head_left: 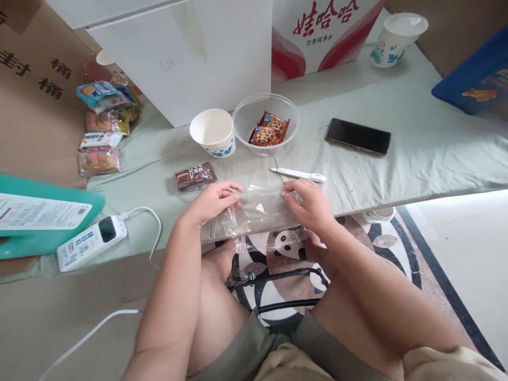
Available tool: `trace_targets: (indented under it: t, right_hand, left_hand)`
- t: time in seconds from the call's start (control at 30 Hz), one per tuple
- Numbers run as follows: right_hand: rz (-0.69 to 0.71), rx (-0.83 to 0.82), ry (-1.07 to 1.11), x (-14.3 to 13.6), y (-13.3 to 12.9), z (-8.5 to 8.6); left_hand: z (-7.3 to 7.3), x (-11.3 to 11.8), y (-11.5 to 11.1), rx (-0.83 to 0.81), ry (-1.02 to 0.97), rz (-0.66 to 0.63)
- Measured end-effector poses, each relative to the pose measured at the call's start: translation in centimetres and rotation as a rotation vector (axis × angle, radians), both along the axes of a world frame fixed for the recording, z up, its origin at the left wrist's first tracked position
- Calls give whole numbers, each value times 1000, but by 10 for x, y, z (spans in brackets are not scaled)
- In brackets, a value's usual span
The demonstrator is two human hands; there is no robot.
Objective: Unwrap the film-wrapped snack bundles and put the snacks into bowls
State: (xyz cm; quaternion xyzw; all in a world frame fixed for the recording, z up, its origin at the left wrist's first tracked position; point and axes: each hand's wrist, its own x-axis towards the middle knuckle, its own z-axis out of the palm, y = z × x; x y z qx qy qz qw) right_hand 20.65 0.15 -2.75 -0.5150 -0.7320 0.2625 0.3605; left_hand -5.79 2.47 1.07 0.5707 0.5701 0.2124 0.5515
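A crinkled sheet of clear plastic (260, 207), perhaps a bag, stretches between my hands over the front edge of the cloth-covered surface, and part of it hangs down. My left hand (212, 202) pinches its left side, thumb and fingers closed. On the opposite side my right hand (308, 203) grips the plastic at its upper corner. Just behind my left hand lies a brown cocoa snack packet (196, 177). A white pen-like cutter (298, 174) rests behind my right hand. Farther back, a clear plastic bowl (291, 138) holds cookie packets (270, 131), beside a white paper cup (213, 132).
A dark phone (357, 136) lies to the right. Wrapped snacks (99, 132) are piled at the left, near a green jug (47, 211) and a white power strip (93, 243) with a cable. Large boxes (222, 58) stand at the back; another paper cup (397, 41) is far right.
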Motion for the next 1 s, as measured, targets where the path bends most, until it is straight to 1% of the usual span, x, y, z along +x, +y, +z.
trace_targets:
  t: [0.1,0.17,0.23,0.27,0.3,0.4,0.47,0.53,0.6,0.7,0.8,0.93,1.0]
  right_hand:
    - [-116,20,46,10,-1,8]
    - [-174,20,60,14,-2,13]
    - [-207,21,76,15,-4,16]
    - [-205,15,91,15,-5,17]
    - [-191,4,112,13,-6,18]
    - [-148,-51,180,9,-8,17]
    - [-149,-76,203,7,-9,16]
    - [-166,-88,226,6,-8,15]
    - [-196,-104,286,6,-6,14]
    - [-295,-140,450,4,-1,12]
    - [-401,-174,658,3,4,13]
    - [-551,-202,863,5,12,13]
    - [-622,-218,924,7,15,13]
  left_hand:
    - [-4,-5,0,76,65,58]
    - [-8,-4,-1,154,110,92]
    - [-11,0,-3,239,118,151]
    - [-11,2,-4,261,88,192]
    - [-11,4,-5,255,33,231]
    - [-8,5,-7,124,-154,289]
    - [-4,-1,-7,90,-156,274]
    - [-1,-8,-7,110,-86,244]
    - [1,-15,-7,76,-49,180]
    - [3,-22,-9,-18,-61,50]
    - [6,-25,-11,-8,-28,-36]
    - [7,-28,-12,-4,34,-98]
    - [6,-29,-12,3,8,-71]
